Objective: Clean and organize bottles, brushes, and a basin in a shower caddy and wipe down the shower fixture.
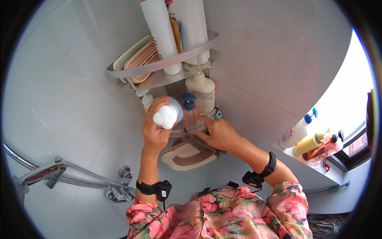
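My left hand (156, 127) is closed around a bottle with a white pump top (166, 117), in front of the lower corner shelf. My right hand (219, 133) has thumb and index finger apart, beside a clear bottle with a blue pump (189, 101); whether a fingertip touches it I cannot tell. A cream pump bottle (203, 91) stands behind, and another white-topped pump bottle (146, 100) is left of my left hand. Below my right hand hangs something dark and crumpled (206, 145), over a cream and brown basin-like item (182, 158).
Above is a metal corner shelf (167, 64) with white bottles and a pink ridged brush-like item (143, 61). A chrome hand shower (41, 176) and its hose are at the lower left. Several bottles stand on the window ledge (322, 170) at right.
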